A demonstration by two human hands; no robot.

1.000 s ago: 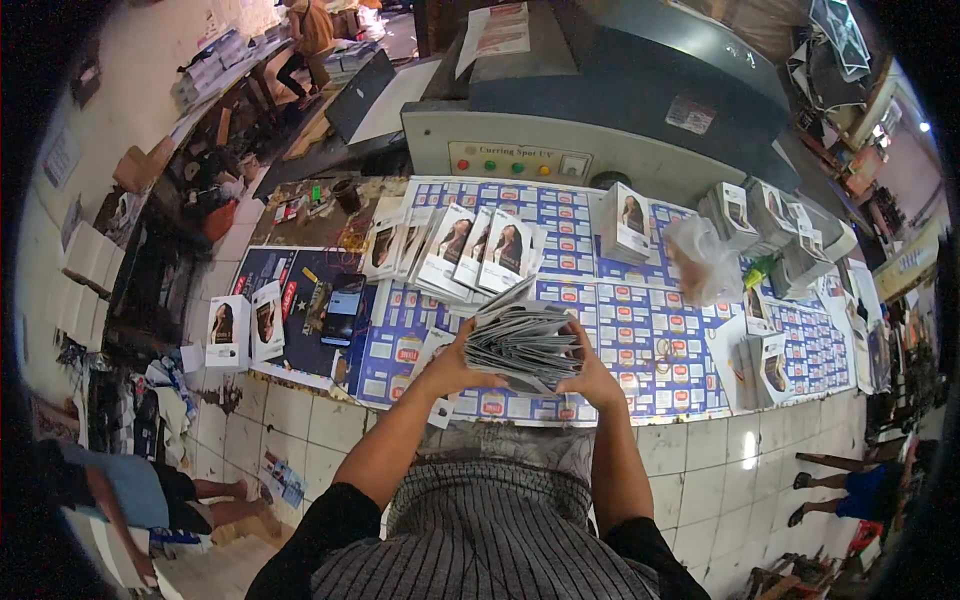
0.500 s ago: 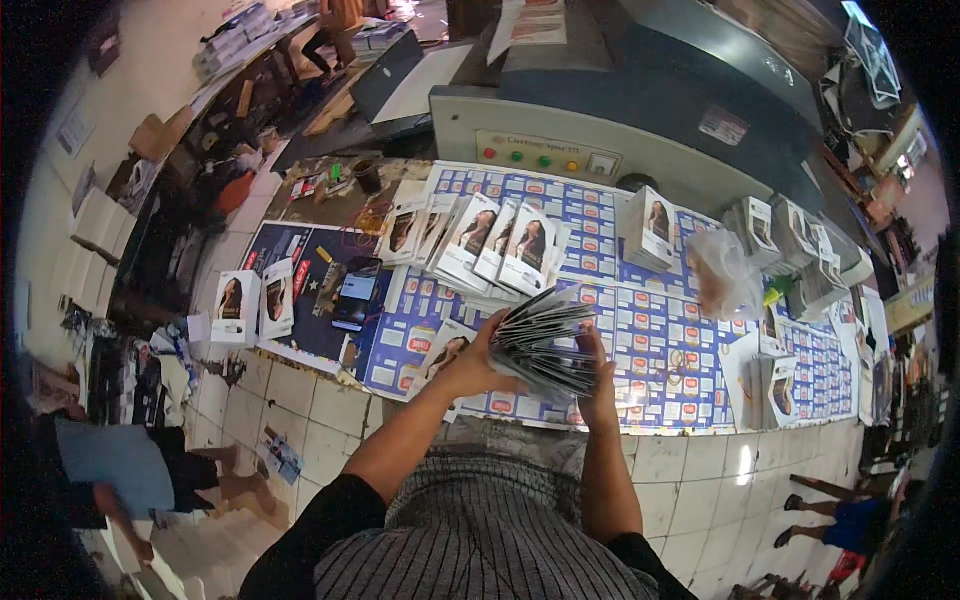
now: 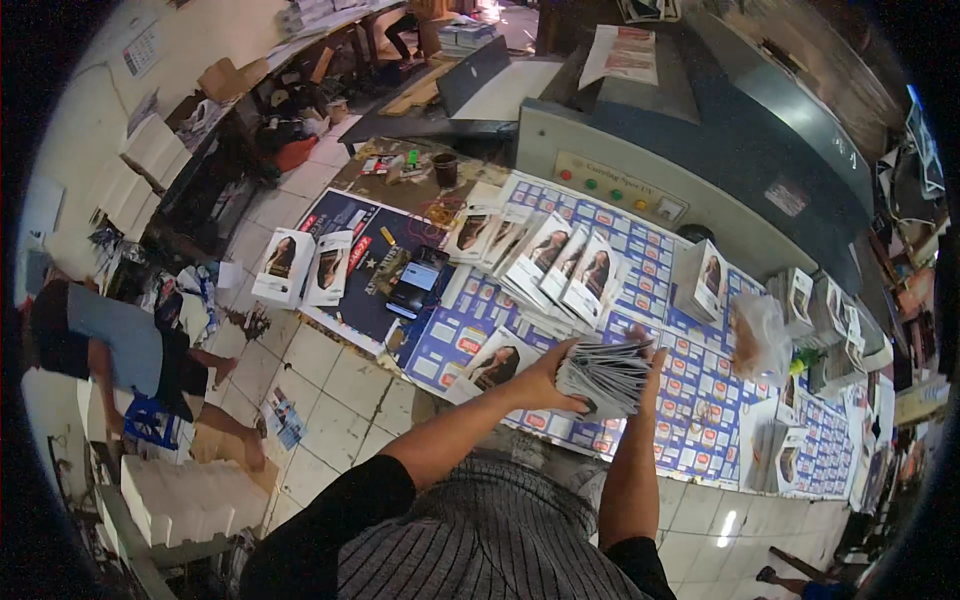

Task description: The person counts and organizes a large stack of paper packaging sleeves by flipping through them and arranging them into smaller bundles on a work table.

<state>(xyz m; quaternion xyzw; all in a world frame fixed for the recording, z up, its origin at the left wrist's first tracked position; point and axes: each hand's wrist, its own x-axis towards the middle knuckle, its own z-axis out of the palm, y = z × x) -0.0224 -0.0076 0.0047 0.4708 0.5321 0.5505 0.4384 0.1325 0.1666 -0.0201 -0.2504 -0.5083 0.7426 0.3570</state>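
Above the front edge of the table I hold a thick stack of thin leaflets, its many edges fanned apart at the top. My left hand is closed round its left side, the thumb along the near face. On the right side, my right hand grips the stack's edge with fingers pointing up, slightly blurred. Just left of my left hand lies a white leaflet pile with a picture of a long-haired person. Beyond my hands, more such leaflets lie in overlapping rows.
Blue printed sheets cover the table. Left of them are a phone, a dark poster and a cup. To the right stand a plastic bag and leaflet stacks. A grey machine borders the far side. Someone sits at left.
My view has swung left, so the table appears farther right. The stack's spread has altered: dark gaps between the leaflets have given way to pale edges. Both hands stay at its sides.
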